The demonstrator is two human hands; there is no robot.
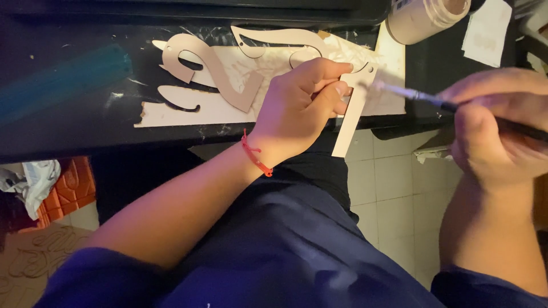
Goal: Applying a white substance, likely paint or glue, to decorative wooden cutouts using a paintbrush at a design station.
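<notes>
My left hand (302, 105) pinches a pale wooden cutout (353, 114) at the table's near edge; my right hand (496, 128) grips a paintbrush (422, 97) touching it.

I see open room on the dark surface (68, 125) at the left of the frame, bare up to the cut-out sheet (188, 111). Toward the upper right, a pale jar (425, 17) blocks the way. At centre my left hand (297, 108) and the flat strip (354, 114) overhang the edge; my right hand (502, 131) with its brush (422, 97) closes off the right.
</notes>
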